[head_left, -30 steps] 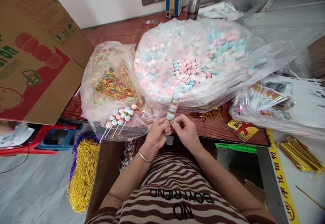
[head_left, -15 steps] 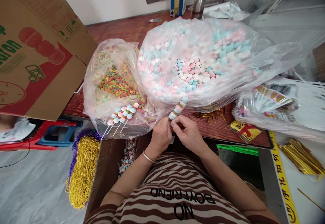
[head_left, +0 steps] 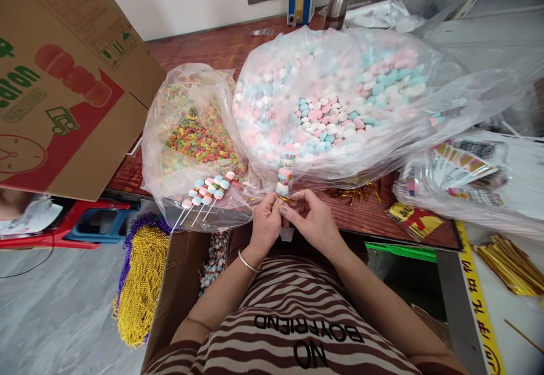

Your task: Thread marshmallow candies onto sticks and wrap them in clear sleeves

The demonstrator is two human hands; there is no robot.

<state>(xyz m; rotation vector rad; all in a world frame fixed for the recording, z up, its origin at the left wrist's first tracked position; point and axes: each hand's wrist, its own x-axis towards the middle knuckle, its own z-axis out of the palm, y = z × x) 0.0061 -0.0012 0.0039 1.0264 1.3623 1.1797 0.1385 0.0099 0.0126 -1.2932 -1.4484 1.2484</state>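
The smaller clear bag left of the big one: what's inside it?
The smaller clear bag holds multicoloured ring-shaped candies. Finished candy skewers lie on its front. How deep the pile goes is hidden by crumpled plastic.

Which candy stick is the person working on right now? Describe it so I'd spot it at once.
Start at the big clear bag of pink, blue and white candies. At its near edge, both hands pinch one wrapped candy skewer upright. Unlike the bare skewers lying flat leftward, it stands in a clear sleeve.
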